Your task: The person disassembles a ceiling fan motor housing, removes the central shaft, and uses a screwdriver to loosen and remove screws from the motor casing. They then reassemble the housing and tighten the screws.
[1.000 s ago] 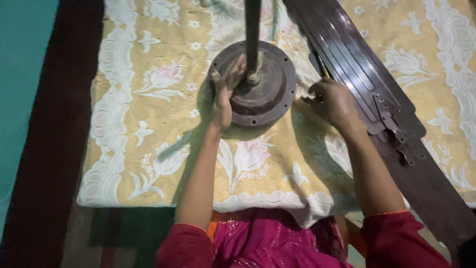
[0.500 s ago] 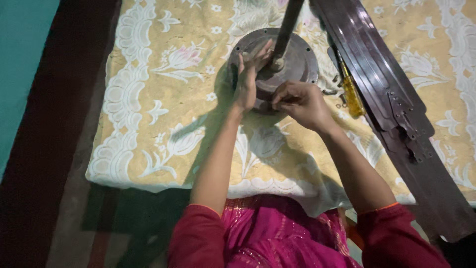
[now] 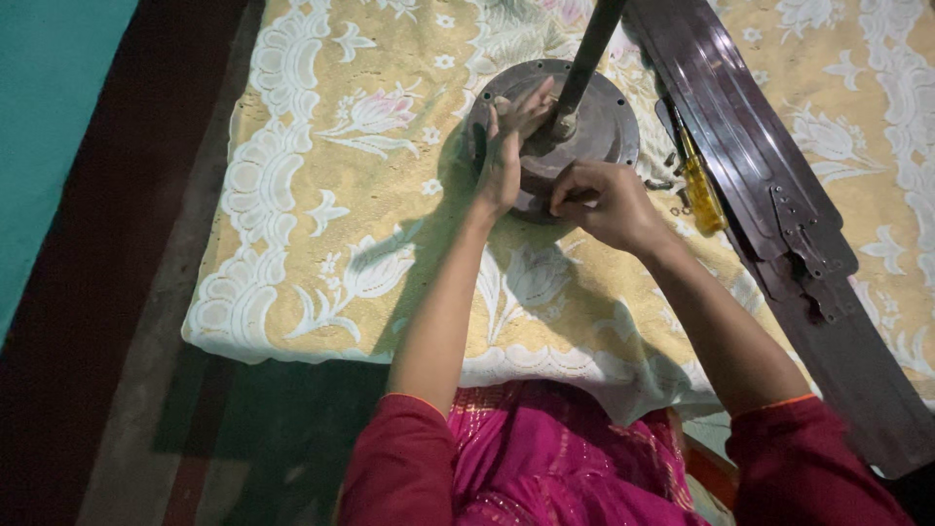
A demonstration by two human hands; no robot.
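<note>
A round dark metal fan motor housing (image 3: 609,122) lies on a yellow floral cloth (image 3: 341,195), with a dark rod (image 3: 589,54) rising from its middle. My left hand (image 3: 504,146) rests flat against the housing's left side, fingers stretched up toward the rod. My right hand (image 3: 599,200) is curled at the housing's near edge, fingertips pinched together on something too small to make out. Both arms wear red sleeves.
A long dark brown fan blade (image 3: 769,195) with a metal bracket lies to the right of the housing. A yellow-handled screwdriver (image 3: 699,180) and some small screws lie between the blade and the housing. Dark floor and a teal surface (image 3: 49,117) are at left.
The view has shifted so the housing sits higher and more to the right. My right hand has moved from the blade's edge onto the housing's near rim. My left hand has stayed on the housing.
</note>
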